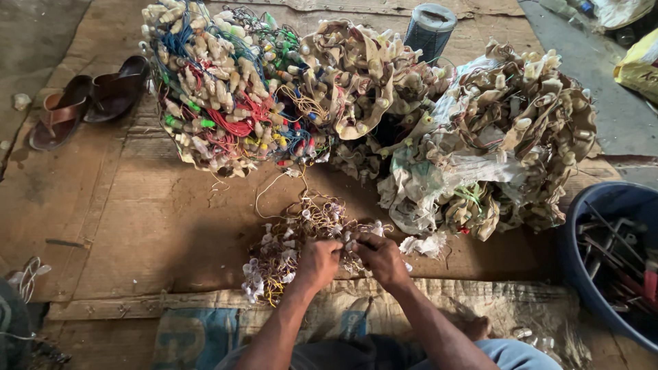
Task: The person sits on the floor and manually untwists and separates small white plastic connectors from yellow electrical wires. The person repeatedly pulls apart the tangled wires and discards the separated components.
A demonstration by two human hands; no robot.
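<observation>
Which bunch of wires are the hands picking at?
Find the two big heaps on the brown mat. Below them lies a small bundle of yellowish wires with white plugs. Unlike the heaps, both hands touch it.

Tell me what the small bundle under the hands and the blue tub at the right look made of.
Small bundle: thin yellowish plastic-coated wires with matte white plastic-looking caps, judging by their uniform colour. Both the left hand and right hand grip it. Blue tub: likely moulded plastic; smooth rim, dull sheen.

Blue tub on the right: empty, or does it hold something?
It holds something. The blue tub has dark metal rods and tools lying crosswise inside. How deep they go cannot be told, since the frame cuts the tub off.
</observation>
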